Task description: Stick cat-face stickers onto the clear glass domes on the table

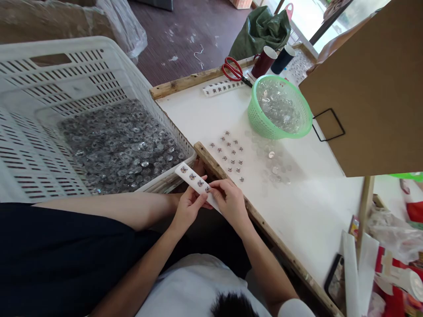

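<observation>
A white strip of stickers [195, 179] printed with small animal faces slants across in front of my lap. My left hand [189, 207] holds it from below, thumb on top near its lower end. Bent over the same end, my right hand [230, 200] pinches at the lowest visible sticker [207, 189]; whether that sticker is lifted off the strip I cannot tell. On the white table beyond my hands lie several loose clear discs with the same faces [233, 152], in rough rows. Plain clear discs [275, 170] are scattered to their right.
A green basket [256, 115] of clear discs stands on the table [317, 198]. Behind are red-handled scissors [233, 70], another sticker strip [220, 89] and two mugs [263, 62]. A big white crate [132, 94] of discs is at left. Cardboard [370, 97] overhangs at right; a phone [335, 275] lies near.
</observation>
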### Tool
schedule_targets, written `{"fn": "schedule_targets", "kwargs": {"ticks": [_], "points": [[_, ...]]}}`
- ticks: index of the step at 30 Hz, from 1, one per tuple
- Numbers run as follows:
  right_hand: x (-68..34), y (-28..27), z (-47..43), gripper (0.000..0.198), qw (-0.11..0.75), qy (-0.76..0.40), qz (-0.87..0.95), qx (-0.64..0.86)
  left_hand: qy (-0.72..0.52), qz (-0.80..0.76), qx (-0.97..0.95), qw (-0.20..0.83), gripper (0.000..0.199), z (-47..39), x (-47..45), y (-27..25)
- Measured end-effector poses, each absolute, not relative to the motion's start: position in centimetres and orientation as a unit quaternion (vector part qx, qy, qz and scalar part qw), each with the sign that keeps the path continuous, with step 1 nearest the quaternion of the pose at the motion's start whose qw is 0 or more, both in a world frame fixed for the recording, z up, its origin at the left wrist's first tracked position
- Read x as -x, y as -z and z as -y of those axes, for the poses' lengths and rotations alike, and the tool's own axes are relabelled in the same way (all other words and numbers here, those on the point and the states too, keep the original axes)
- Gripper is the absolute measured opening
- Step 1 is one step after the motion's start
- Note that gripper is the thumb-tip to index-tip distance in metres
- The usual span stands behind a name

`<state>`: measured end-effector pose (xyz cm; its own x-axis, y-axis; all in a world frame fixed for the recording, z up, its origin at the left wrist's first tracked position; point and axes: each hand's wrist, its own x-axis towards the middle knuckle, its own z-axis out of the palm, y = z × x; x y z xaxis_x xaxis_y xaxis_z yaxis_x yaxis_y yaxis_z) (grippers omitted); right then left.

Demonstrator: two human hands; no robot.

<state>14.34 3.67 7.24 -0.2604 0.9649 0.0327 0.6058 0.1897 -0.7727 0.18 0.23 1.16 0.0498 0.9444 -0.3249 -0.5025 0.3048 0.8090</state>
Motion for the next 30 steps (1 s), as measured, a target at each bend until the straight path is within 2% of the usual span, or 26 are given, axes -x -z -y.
{"fn": "schedule_targets", "kwargs": {"ticks": [5,10,20,26,30], "points": [[-13.9,-6.6,-3.3,0.021,0.261,-0.316,0.734,0.542,-0.527,-0.436,-0.235,0.691,0.052,-0.1,0.3,-1.0],[-13.9,-6.2,-2.8,0.018,0.270,-0.336,0.717,0.548,-0.527,-0.454,-0.230,0.681,0.041,-0.3,-0.1,-0.9],[-13.8,-5.0,-2.4,0.015,0.268,-0.347,0.701,0.563,-0.528,-0.390,-0.172,0.734,0.045,-0.2,-0.3,0.0],[-14.0,-5.1,-2.2,0.009,0.280,-0.355,0.689,0.567,-0.519,-0.455,-0.210,0.693,0.037,-0.1,-0.3,-0.4],[-13.8,-5.4,-1.5,0.008,0.308,-0.308,0.689,0.580,-0.509,-0.473,-0.236,0.680,0.034,-0.2,-0.3,-0.9]]}}
